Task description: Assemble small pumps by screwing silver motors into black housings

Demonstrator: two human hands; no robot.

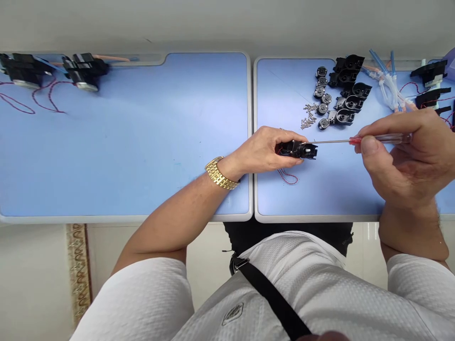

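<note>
My left hand [265,150] is closed around a small black motor assembly [302,149] over the right-hand table, a white shaft showing on its near face. A twisted red-black wire [287,177] trails from it onto the tabletop. In my right hand [408,151] is a screwdriver [377,139] with a clear and red handle, pinched between thumb and fingers. Its thin metal shank points left, and the tip reaches the upper edge of the assembly. Whether the tip sits in a screw is too small to tell.
Loose screws [308,117] lie beyond my left hand, beside several round black parts [323,92] and black housings [350,102]. Clear and blue tubes [389,83] lie farther right, near wired black units [432,90]. More units [85,71] stand far left. A gap [253,104] separates the tables.
</note>
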